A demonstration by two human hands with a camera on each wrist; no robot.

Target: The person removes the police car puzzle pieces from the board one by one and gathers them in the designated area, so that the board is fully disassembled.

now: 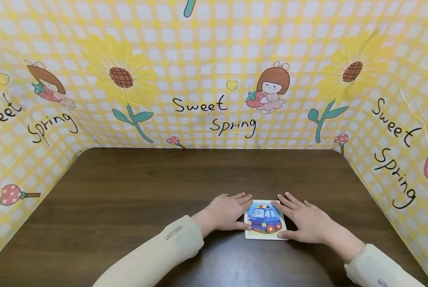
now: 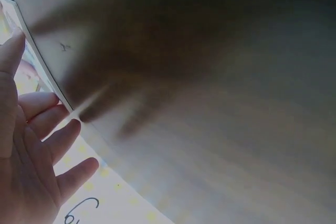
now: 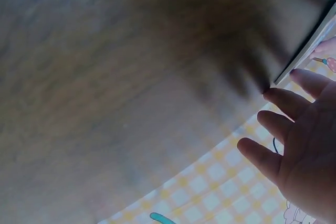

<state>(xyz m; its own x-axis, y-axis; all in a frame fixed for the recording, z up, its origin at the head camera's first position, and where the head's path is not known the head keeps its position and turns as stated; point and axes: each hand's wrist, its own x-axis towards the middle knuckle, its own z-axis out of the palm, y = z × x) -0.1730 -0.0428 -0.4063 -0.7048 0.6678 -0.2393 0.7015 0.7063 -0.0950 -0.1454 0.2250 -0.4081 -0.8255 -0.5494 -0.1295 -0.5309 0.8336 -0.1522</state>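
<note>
A small square picture puzzle board point(image 1: 265, 219) with a cartoon blue police car and a pale border lies flat on the dark wooden table. My left hand point(image 1: 226, 212) touches its left side, thumb near the lower left corner and fingertips by the upper left one. On the opposite side my right hand point(image 1: 304, 220) rests its thumb and index finger on the right edge. Fingers of both hands are spread and fairly straight. In the left wrist view the board's edge point(image 2: 39, 59) meets the left fingertips; the right wrist view shows its edge point(image 3: 307, 48) beside the right fingers.
The brown wooden table point(image 1: 127, 199) extends around the board. A yellow checked cloth point(image 1: 199, 59) printed with flowers and "Sweet Spring" lettering stands as a wall behind the table and along both sides.
</note>
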